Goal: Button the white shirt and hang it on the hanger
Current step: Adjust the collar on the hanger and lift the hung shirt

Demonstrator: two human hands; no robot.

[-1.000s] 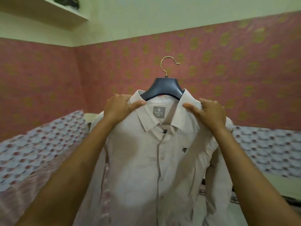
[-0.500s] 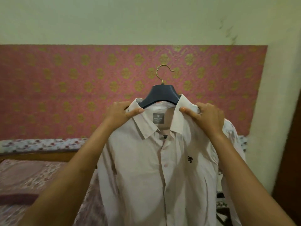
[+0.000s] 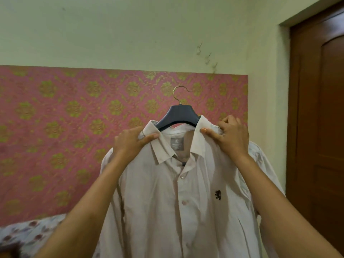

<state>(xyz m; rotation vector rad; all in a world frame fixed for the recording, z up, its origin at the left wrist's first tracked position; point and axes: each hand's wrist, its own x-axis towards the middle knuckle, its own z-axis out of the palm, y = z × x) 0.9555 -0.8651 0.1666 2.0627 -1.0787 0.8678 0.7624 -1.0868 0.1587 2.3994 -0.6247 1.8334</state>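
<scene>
Status: white shirt sits on the dark hanger, held up at chest height in front of me, clear of the bed cover at lower left.

L hand: fingers curled over the shirt's shoulder, thumb pinching the collar. R hand: same on the other side, clamped on the collar edge.

Change in the last sec: grip same, but I've turned right. The room corner is gone from view; a brown door now shows at right.

Placket buttons look fastened; top of the collar is open. Hook is free.

Assessment: buttoning approx. done; what's left is finding somewhere to hang it. No rail or peg ID'd.
</scene>
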